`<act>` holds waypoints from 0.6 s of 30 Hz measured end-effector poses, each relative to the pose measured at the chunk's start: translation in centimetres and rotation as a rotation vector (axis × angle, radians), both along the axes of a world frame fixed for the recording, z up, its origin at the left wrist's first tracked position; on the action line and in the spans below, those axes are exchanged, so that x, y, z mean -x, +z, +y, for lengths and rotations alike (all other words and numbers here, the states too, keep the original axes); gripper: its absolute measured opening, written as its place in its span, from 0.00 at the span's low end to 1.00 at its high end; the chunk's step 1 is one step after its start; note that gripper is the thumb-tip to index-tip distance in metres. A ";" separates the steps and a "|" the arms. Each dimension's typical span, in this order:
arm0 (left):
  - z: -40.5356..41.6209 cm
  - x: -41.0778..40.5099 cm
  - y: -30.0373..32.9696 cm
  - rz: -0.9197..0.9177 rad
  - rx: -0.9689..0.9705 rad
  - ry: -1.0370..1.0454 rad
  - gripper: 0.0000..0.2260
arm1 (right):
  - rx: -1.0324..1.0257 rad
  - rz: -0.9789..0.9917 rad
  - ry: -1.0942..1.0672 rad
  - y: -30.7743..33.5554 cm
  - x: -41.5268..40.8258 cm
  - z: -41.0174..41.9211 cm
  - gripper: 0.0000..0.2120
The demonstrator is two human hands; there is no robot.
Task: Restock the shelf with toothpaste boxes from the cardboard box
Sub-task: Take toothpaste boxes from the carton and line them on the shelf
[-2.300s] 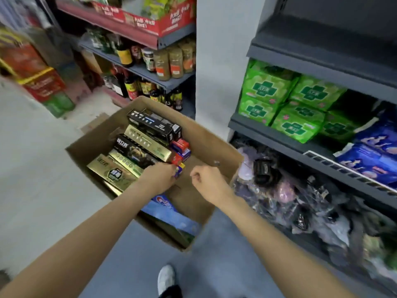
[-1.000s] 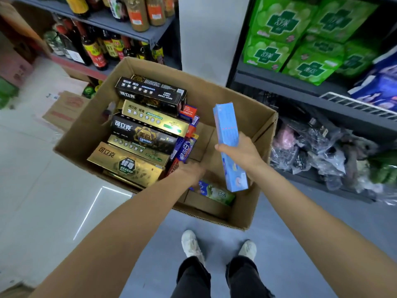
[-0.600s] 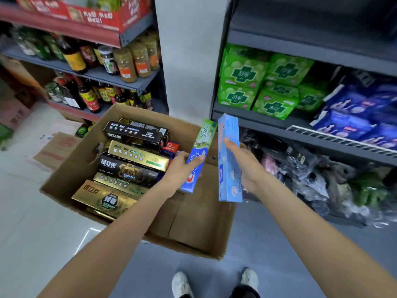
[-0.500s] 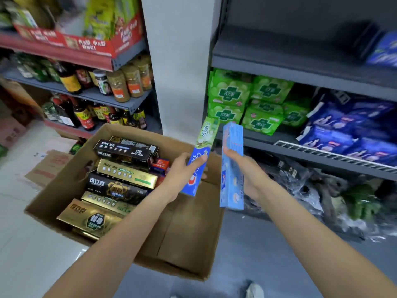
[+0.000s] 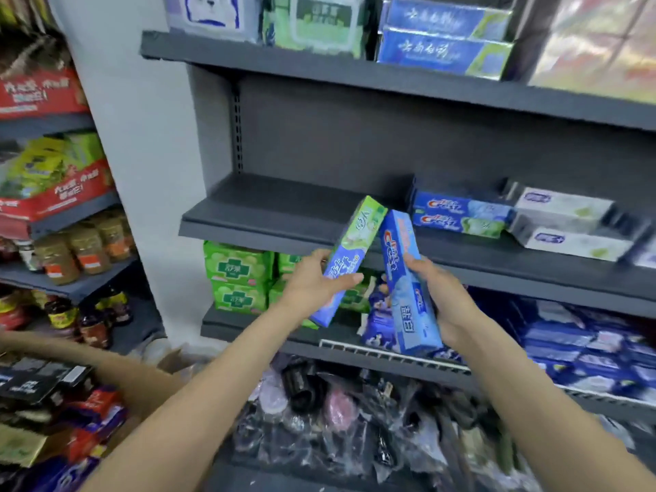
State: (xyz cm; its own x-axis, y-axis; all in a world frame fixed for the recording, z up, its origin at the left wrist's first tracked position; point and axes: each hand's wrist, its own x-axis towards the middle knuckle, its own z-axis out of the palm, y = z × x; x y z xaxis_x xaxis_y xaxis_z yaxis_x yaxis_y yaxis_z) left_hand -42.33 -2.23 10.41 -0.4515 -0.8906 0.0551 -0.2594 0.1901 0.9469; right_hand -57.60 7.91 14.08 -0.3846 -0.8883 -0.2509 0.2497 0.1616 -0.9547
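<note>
We find the left hand (image 5: 312,282) gripping a green-and-blue toothpaste box (image 5: 349,259), the right hand (image 5: 443,296) a blue one (image 5: 404,278). Both, lately just above the cardboard box (image 5: 142,381), now front the shelf (image 5: 284,211), apparently unplaced.

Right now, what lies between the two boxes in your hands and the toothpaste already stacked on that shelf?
Only bare dark shelf edge, in the head view: the green-topped box and blue Crest box stop just short of the stacked Crest boxes.
</note>
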 end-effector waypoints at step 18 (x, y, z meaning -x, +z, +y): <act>-11.2 24.9 3.5 -0.558 0.659 -0.277 0.23 | 0.150 0.187 -0.280 3.6 20.0 -5.6 0.09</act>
State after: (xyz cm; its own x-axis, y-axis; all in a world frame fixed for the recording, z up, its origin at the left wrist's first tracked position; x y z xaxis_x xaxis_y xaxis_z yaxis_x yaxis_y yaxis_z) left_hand -67.19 -13.47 13.93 -0.7587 -0.6115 0.2247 -0.5121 0.7730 0.3745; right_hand -77.63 2.32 17.68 -0.6451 -0.7635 -0.0288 0.0837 -0.0332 -0.9959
